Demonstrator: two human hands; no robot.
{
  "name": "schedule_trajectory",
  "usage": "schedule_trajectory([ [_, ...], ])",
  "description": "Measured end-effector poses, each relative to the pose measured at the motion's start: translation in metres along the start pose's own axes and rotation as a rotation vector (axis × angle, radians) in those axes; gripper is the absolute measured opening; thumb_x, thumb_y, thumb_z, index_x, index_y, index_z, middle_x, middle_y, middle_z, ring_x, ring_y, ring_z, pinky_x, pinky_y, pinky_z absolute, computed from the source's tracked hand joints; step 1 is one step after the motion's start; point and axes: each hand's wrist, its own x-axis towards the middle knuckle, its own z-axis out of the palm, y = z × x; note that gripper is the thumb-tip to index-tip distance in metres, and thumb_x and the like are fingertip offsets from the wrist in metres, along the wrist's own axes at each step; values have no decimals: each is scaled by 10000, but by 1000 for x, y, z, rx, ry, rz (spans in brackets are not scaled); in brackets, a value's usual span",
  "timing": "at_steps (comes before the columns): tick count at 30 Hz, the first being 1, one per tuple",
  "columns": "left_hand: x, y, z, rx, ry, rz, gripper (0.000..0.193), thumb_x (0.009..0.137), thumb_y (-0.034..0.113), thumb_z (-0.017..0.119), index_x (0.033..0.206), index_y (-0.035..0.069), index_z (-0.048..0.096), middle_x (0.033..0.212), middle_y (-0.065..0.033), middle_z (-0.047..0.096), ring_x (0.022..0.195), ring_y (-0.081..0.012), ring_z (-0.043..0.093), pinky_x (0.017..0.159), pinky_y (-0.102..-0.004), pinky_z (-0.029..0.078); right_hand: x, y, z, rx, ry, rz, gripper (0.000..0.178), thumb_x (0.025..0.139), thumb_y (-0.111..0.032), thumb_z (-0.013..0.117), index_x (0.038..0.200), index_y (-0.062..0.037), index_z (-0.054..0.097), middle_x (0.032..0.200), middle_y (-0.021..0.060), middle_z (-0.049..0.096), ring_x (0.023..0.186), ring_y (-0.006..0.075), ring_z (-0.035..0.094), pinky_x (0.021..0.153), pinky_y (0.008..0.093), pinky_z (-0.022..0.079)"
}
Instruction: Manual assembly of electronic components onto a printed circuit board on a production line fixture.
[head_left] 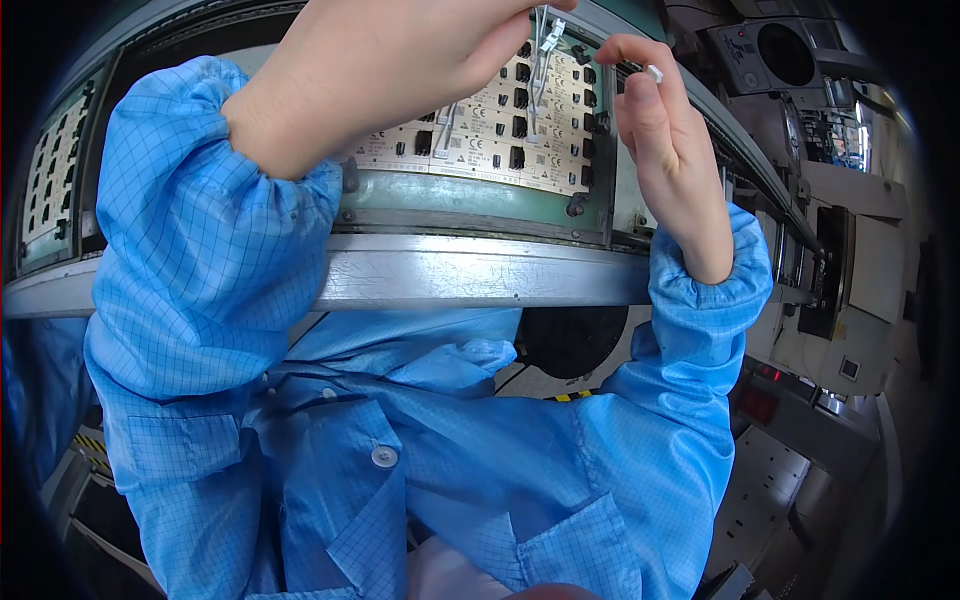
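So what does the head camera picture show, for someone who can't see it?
Two bare hands in blue checked sleeves work above a cream circuit board panel dotted with black parts. The left hand pinches thin white wired connectors; the right hand holds a tiny white piece at its fingertips. A metal rail runs below.

Small white connectors (548,35), wires dangling

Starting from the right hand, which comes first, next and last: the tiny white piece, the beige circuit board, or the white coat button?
Head view, from the right hand:
1. White piece, pinched at its fingertips.
2. Circuit board, just to its left, on the conveyor.
3. Coat button, far below and left, on the blue coat.
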Motion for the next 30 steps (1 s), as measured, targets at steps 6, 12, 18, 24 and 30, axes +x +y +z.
schedule_trajectory([
  [6, -1, -8, 1, -23, 46, -2, 166, 815, 2, 634, 957, 39, 712, 1029, -79, 669, 1080, -293, 579, 965, -427, 433, 0, -1, 1, -88, 65, -10, 400, 1140, -385, 373, 1202, -66, 607, 675, -39, 425, 620, 68, 395, 598, 248, 339],
  [12, -3, -9, 15, -580, 224, 15, 151, 818, 29, 644, 947, 45, 721, 998, -69, 671, 1031, -279, 578, 927, -413, 433, 14, 2, -3, -482, 124, -555, 262, 1072, -169, 524, 1223, -23, 681, 903, 67, 572, 836, 164, 551, 779, 290, 459],
  [18, -3, -9, 11, -530, 122, 40, 133, 829, 69, 664, 947, 54, 725, 988, -59, 670, 1034, -261, 574, 920, -406, 424, 14, 0, -8, -419, 103, -576, 239, 1048, -113, 570, 1203, -2, 713, 910, 51, 569, 810, 142, 524, 726, 263, 423],
  [24, -7, -7, 8, -495, 90, 18, 119, 839, 89, 673, 941, 59, 725, 976, -51, 667, 1028, -254, 572, 927, -406, 423, 13, 8, -11, -12, 73, -110, 226, 1056, -143, 597, 1157, 9, 731, 806, -41, 542, 697, 54, 432, 615, 242, 346],
  [30, -3, -6, 5, -554, 77, 11, 117, 839, 100, 678, 938, 62, 728, 962, -52, 667, 1020, -256, 574, 924, -402, 425, 12, 2, -22, 118, 58, -90, 268, 1067, -111, 545, 1267, -1, 685, 1035, 50, 725, 965, 100, 658, 862, 244, 515],
])
